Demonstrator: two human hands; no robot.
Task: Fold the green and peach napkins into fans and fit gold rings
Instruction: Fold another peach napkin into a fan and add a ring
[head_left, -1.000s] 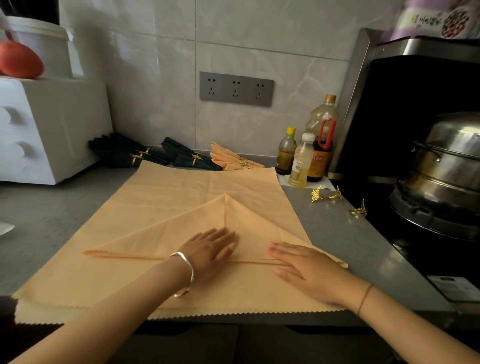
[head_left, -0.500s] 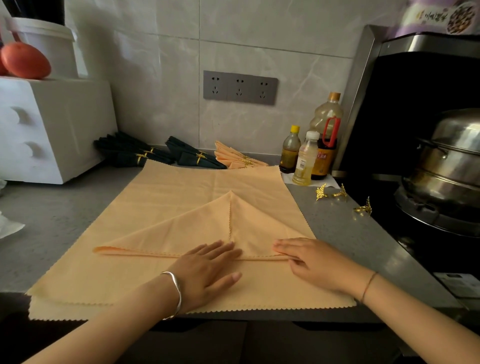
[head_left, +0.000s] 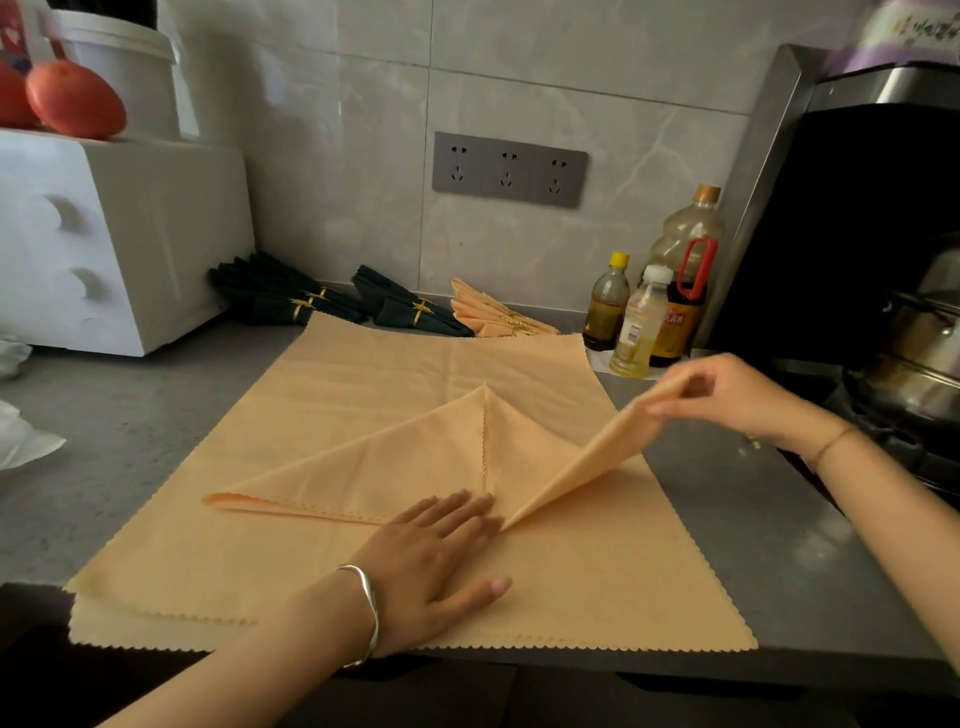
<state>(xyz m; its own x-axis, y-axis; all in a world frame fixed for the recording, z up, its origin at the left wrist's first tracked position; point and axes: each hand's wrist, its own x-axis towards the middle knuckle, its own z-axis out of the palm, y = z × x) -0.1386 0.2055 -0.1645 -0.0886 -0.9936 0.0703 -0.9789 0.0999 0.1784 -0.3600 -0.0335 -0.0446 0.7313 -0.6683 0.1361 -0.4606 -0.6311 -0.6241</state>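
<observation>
A peach napkin (head_left: 374, 447), folded into a triangle, lies on a stack of flat peach napkins (head_left: 597, 582) on the grey counter. My left hand (head_left: 441, 551) presses flat on the triangle's lower middle, fingers spread. My right hand (head_left: 727, 395) pinches the triangle's right corner and holds it lifted above the counter, so that flap slopes up from the centre. At the back wall lie dark green folded fans (head_left: 291, 296), (head_left: 410, 306) and a peach fan (head_left: 493, 317), each with a gold ring. The loose gold rings are hidden behind my right hand.
A white appliance (head_left: 119, 244) with orange fruit (head_left: 75, 98) on top stands at the left. Three bottles (head_left: 654, 312) stand at the back right. A stove with a steel pot (head_left: 919, 358) is at the far right. White paper (head_left: 21, 436) lies at the left edge.
My right hand has picked up the triangle's right corner and raised it up and to the right. My left hand stays pressed on the napkin's middle.
</observation>
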